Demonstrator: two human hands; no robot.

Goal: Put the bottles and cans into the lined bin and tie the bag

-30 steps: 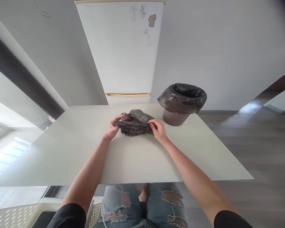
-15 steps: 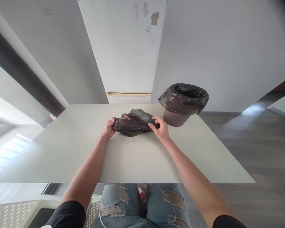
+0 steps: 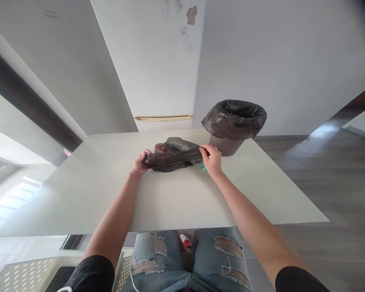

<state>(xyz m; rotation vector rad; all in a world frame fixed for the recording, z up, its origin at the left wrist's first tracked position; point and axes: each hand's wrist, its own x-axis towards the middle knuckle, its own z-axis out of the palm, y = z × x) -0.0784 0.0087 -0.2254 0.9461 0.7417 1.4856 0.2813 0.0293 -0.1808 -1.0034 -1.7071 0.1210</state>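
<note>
A dark plastic garbage bag (image 3: 174, 159) is stretched between my two hands just above the white table. My left hand (image 3: 140, 162) grips the left end of its gathered, flattened edge, with the fingers closed. At the other end my right hand (image 3: 212, 160) pinches the same band between thumb and fingers. The rest of the bag bulges behind and under the band, and reddish, dark contents show dimly through the film. A small green bit (image 3: 203, 167) peeks out below my right hand. What fills the bag cannot be made out.
Behind my right hand, a brown trash can (image 3: 228, 147) lined with a dark bag (image 3: 234, 121) stands at the table's back right. A white fridge (image 3: 158, 61) rises beyond the white table (image 3: 176, 198). Perforated plastic baskets (image 3: 24, 275) sit low at the left.
My right hand has moved slightly right and up, and its fingers have closed on the bag's edge. The band is drawn out longer. The green bit has come into sight.
</note>
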